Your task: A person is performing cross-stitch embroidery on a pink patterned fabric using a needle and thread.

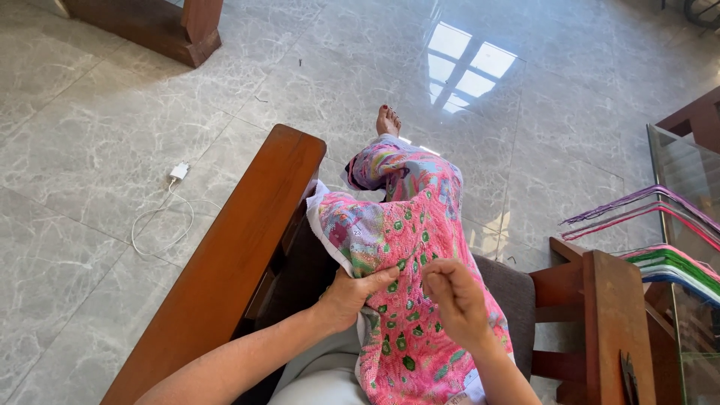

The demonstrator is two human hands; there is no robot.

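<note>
floor (90,135): grey marble tiles, glossy, with a window's reflection (469,67) near the top
charger (178,171): white, lay on the floor left of the chair, its cable (161,221) looped beside it
armrest (232,255): brown wood, ran slantwise at left
second armrest (615,322): wood, stood at right
threads (660,240): pink, purple, green and blue skeins lay on a glass table (686,172) at far right
wooden furniture base (161,26): sat at top left

Pink embroidered cloth (409,247) across wooden armchair (232,262)
</note>
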